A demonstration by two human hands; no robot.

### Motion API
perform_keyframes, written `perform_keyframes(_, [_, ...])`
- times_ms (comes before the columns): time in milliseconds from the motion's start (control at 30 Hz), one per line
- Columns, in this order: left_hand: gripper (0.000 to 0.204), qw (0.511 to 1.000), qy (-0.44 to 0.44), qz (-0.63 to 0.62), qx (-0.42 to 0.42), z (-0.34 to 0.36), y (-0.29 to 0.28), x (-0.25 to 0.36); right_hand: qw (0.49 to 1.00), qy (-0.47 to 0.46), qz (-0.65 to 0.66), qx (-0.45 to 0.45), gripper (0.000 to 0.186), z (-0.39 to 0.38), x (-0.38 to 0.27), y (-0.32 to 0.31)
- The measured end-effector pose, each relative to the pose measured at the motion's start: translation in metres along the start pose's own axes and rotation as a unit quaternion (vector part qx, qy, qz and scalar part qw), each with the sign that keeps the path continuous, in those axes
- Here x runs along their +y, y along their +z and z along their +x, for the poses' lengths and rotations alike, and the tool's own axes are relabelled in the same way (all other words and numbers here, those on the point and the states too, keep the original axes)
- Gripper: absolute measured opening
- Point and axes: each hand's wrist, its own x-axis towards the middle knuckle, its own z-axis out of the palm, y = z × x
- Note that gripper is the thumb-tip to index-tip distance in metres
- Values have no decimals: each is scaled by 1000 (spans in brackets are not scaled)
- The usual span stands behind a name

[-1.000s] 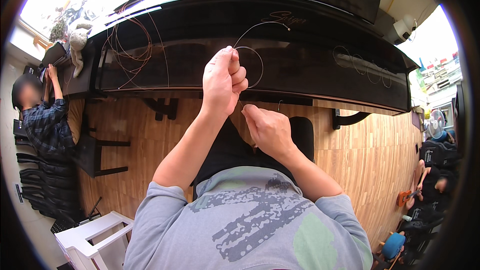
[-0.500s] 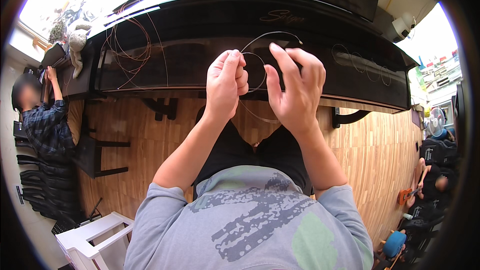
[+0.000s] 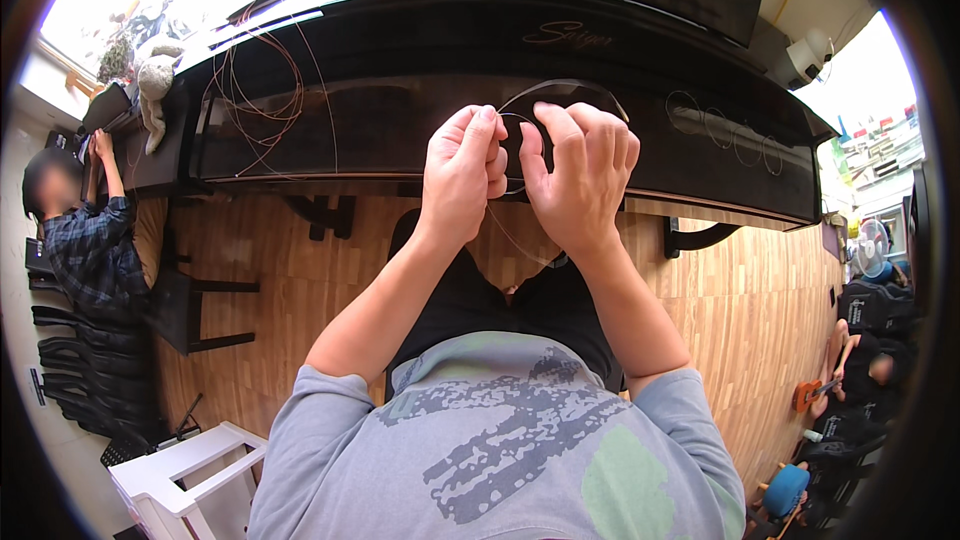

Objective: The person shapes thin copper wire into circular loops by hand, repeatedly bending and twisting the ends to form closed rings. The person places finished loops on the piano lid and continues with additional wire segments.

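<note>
My left hand (image 3: 462, 172) is closed, with thumb and forefinger pinching a thin silvery string (image 3: 575, 82) that looks like an instrument string. From the pinch, one length arcs up and over toward the right behind my right hand, a small loop lies between the hands, and a fine strand hangs below toward my lap. My right hand (image 3: 582, 175) is beside the loop, fingers curved and thumb a little apart from the forefinger. Whether its fingertips touch the string is hard to see.
A black upright piano (image 3: 400, 35) stands before me. On it lie a loose copper-coloured string coil (image 3: 297, 90) at left and a thin silvery coil (image 3: 715, 128) at right. A seated person (image 3: 95, 250) is at far left, another person (image 3: 845, 370) with a small orange guitar (image 3: 806, 396) at right.
My right hand has moved left toward my left hand, its fingers bending inward. The string's arc has swung farther right, and my left hand has shifted slightly right.
</note>
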Motion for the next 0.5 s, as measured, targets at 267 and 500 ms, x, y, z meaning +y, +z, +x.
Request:
perform_keyframes(267, [24, 1000, -22, -14, -7, 2, -2, -3, 993, -44, -54, -99, 33, 0, 0, -1])
perform_keyframes(500, [26, 998, -13, 58, -9, 4, -4, -3, 911, 221, 275, -214, 18, 8, 5, -6])
